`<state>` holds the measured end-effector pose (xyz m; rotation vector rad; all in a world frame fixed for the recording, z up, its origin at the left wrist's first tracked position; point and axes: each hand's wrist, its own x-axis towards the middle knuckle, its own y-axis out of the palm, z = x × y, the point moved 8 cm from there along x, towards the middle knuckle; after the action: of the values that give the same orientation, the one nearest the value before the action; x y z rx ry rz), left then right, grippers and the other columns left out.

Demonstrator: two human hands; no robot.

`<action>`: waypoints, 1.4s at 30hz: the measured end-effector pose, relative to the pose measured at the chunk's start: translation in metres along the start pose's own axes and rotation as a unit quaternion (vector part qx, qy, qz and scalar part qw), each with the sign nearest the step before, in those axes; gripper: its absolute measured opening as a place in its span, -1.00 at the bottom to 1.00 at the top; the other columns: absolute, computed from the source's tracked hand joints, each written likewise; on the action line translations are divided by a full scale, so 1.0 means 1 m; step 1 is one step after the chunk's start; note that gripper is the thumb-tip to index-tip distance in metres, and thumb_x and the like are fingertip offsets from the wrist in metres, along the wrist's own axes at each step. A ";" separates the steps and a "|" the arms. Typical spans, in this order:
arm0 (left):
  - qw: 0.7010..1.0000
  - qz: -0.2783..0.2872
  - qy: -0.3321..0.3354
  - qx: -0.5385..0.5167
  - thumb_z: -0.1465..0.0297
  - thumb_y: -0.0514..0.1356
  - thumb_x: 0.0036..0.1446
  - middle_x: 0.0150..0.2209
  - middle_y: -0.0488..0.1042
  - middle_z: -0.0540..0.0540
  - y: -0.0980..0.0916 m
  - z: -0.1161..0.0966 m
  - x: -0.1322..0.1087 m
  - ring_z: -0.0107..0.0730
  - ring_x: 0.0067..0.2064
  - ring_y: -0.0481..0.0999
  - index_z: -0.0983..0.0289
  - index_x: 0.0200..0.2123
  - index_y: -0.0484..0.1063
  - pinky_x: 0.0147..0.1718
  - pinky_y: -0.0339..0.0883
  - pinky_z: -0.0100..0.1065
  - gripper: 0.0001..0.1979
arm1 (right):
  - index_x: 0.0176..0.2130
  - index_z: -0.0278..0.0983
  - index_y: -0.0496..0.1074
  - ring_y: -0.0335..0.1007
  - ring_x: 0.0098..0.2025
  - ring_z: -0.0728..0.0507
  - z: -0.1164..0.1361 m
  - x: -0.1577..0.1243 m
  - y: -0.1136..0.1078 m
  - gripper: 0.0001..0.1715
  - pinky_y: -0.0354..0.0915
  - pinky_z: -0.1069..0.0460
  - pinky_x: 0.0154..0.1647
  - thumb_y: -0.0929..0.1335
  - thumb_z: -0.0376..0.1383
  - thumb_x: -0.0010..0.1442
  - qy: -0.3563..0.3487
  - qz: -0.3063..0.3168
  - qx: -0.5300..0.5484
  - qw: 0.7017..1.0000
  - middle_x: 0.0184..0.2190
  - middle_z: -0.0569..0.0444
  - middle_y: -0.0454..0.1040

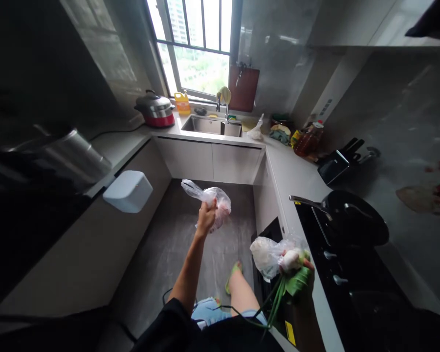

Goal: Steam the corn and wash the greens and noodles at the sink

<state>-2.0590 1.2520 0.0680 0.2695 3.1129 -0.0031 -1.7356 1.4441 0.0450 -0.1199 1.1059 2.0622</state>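
Head view: likely carrying, left hand (207,216) gripping far bag (223,199), right hand (308,270) gripping near bag (266,254) plus greens (296,282); next likely needs firm fingers.

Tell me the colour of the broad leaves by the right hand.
The broad leaves are green; best seen in the head view.

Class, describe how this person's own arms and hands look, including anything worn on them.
The left hand is ungloved, with no watch or bracelet visible at the wrist; the forearm is bare down to a plain black sleeve. The right hand also looks ungloved, but shadow leaves its wrist and sleeve unclear.
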 end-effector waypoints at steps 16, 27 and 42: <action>0.998 -0.015 -0.052 -0.017 -0.14 0.27 -0.15 -0.46 0.42 0.04 0.101 -0.034 0.363 -0.44 -0.47 0.40 0.38 -0.19 0.49 -0.60 0.23 -0.48 -0.30 | -0.36 -0.18 0.57 0.54 -0.46 -0.18 0.060 0.384 0.213 -0.63 0.47 -0.05 -0.42 0.45 -0.03 -0.18 0.023 -0.008 -0.046 0.999 -0.42 0.09 0.63; 0.995 0.054 -0.063 -0.046 -0.09 0.29 -0.10 -0.45 0.42 0.04 0.200 -0.032 0.621 -0.45 -0.42 0.41 0.38 -0.17 0.51 -0.59 0.23 -0.51 -0.35 | -0.37 -0.25 0.53 0.49 -0.44 -0.20 0.068 0.590 0.321 -0.58 0.47 -0.11 -0.31 0.43 -0.02 -0.19 0.041 -0.054 -0.051 0.996 -0.41 0.00 0.60; 0.986 0.137 -0.086 -0.036 -0.05 0.26 0.00 -0.46 0.44 0.06 0.352 -0.045 0.843 -0.44 -0.46 0.38 0.33 -0.17 0.51 -0.53 0.23 -0.46 -0.44 | -0.28 -0.29 0.49 0.53 -0.43 -0.15 0.135 0.813 0.414 -0.60 0.44 -0.05 -0.30 0.35 -0.09 -0.07 0.068 -0.040 -0.024 0.997 -0.43 0.04 0.61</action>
<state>-2.8301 1.7441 0.0983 0.6548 2.8708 0.0842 -2.5421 1.8908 0.0684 -0.3276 1.1132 2.0334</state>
